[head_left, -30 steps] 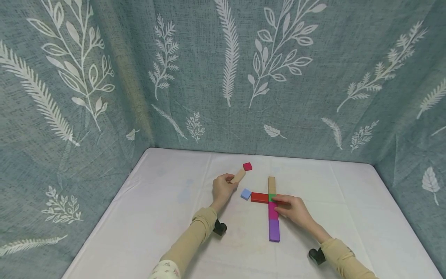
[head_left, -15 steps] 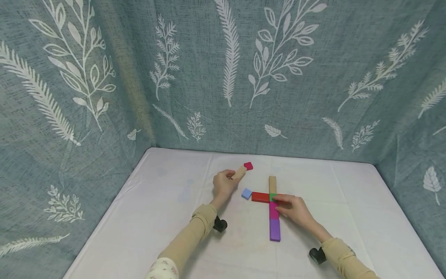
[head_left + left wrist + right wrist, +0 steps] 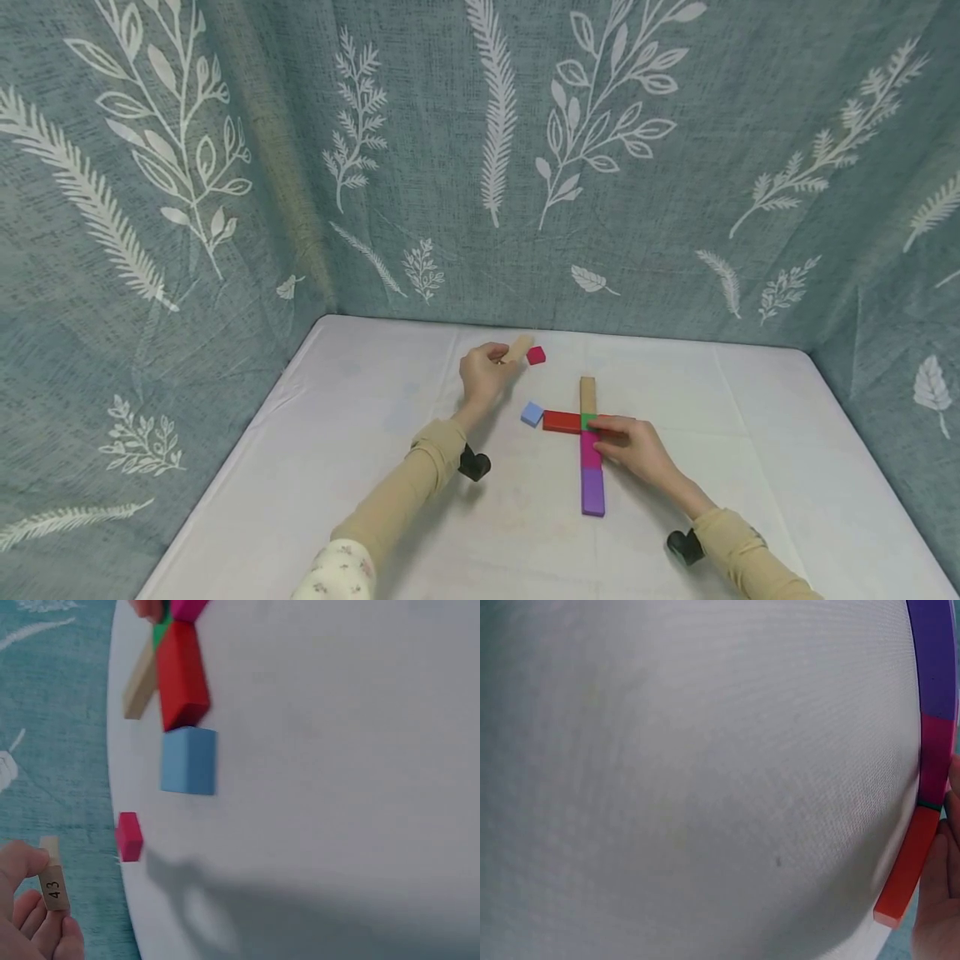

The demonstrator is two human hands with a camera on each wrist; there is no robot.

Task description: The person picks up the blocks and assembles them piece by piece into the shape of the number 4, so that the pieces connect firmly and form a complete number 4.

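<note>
My left hand (image 3: 483,377) pinches a plain wooden block (image 3: 519,347) marked 43 (image 3: 53,889) between thumb and fingers, raised off the table. Just right of it lies a small crimson block (image 3: 536,356). My right hand (image 3: 639,447) rests at a cross of blocks, its fingertips touching the green centre block (image 3: 588,422) and the magenta block (image 3: 591,450). A wooden block (image 3: 588,395) forms the far arm and a purple block (image 3: 592,492) the near end. One red block (image 3: 561,422) points left; an orange-red block (image 3: 906,866) on the right is partly covered by my fingers.
A light blue block (image 3: 532,414) stands at the left end of the red arm, turned at an angle. White cloth covers the table (image 3: 315,467). Teal patterned curtains (image 3: 450,167) rise behind its far edge and along both sides.
My left hand has lifted the wooden block and moved it slightly away from me, past the left of the crimson block. The right hand has stayed at the cross.
</note>
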